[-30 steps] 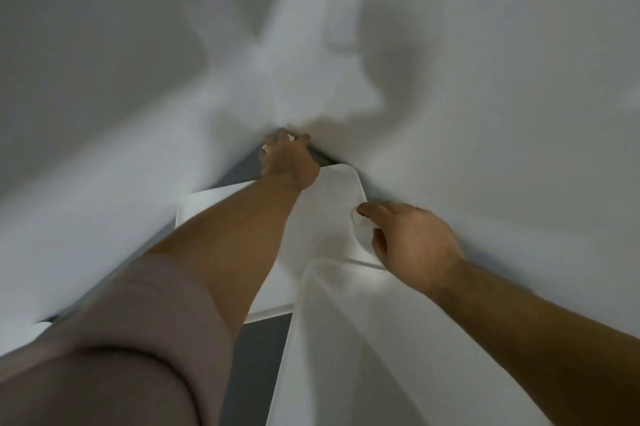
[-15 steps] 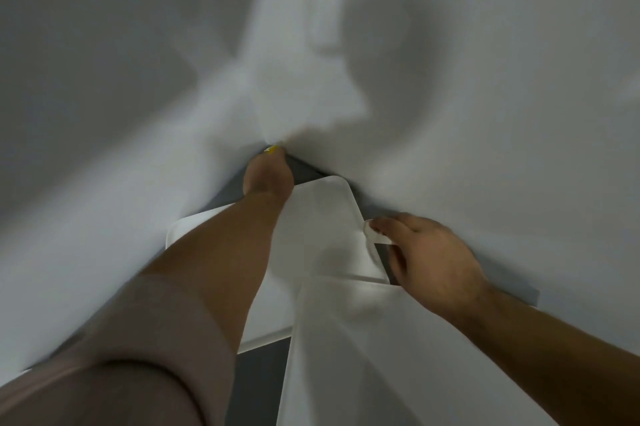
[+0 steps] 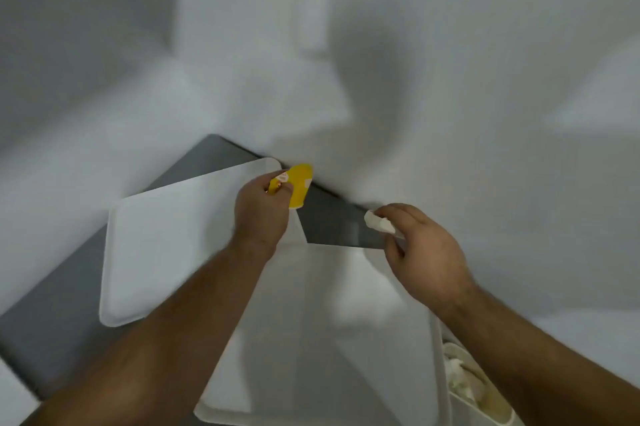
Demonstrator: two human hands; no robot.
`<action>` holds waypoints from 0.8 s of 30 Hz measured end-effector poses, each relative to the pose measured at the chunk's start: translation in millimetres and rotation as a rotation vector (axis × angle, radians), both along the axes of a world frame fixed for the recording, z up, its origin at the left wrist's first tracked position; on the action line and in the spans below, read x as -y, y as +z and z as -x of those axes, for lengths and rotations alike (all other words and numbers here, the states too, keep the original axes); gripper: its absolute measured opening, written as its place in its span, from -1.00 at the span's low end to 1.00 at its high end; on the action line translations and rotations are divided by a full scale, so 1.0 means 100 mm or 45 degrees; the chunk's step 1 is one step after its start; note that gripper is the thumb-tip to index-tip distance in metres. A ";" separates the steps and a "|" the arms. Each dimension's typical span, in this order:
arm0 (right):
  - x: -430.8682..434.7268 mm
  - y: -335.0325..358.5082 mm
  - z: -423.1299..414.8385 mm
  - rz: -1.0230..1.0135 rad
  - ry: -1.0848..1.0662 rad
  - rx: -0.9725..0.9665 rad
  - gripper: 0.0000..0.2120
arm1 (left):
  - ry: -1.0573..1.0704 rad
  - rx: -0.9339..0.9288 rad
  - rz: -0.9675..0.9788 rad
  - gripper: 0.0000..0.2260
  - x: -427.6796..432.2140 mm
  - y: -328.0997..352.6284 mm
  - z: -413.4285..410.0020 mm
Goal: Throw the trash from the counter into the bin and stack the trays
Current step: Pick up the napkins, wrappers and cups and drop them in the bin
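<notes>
Bin (image 3: 502, 413) at the counter's (image 3: 332, 226) near right edge, pale scraps inside. Two white trays lie flat: near tray (image 3: 311, 339) and far tray (image 3: 166, 245) at the left. Left hand (image 3: 261, 214) pinches a yellow packet (image 3: 299, 188); right hand (image 3: 426, 256) pinches crumpled white paper (image 3: 379, 223), both by the back edge.

The left hand (image 3: 261, 214) has come back from the far corner of the counter (image 3: 332, 221) and now holds a yellow packet (image 3: 299, 188) at the centre of the frame, over the far tray's (image 3: 166, 235) corner. The right hand (image 3: 426, 252) has left that tray's edge and moved right, pinching a crumpled white scrap (image 3: 377, 223). A bin (image 3: 493, 420) holding crumpled paper has come into view at the lower right.
</notes>
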State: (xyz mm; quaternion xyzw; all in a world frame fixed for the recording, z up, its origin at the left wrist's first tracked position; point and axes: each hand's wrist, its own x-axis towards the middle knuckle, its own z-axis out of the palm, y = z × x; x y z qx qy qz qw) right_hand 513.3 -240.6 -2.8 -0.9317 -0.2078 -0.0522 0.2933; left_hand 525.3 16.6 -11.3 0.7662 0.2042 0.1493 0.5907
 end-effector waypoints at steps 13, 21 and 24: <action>2.55 -0.50 1.25 -0.347 -0.596 -0.529 -0.52 | -0.284 -0.239 0.049 -0.80 2.90 -0.11 1.03; 3.96 -1.39 1.89 -0.657 -1.072 -0.950 -0.62 | -0.230 -0.562 0.252 -0.76 4.42 -0.97 1.43; 4.19 -1.90 2.01 -0.726 -1.236 -1.054 -0.60 | -0.125 -0.711 0.404 -0.81 4.70 -1.54 1.48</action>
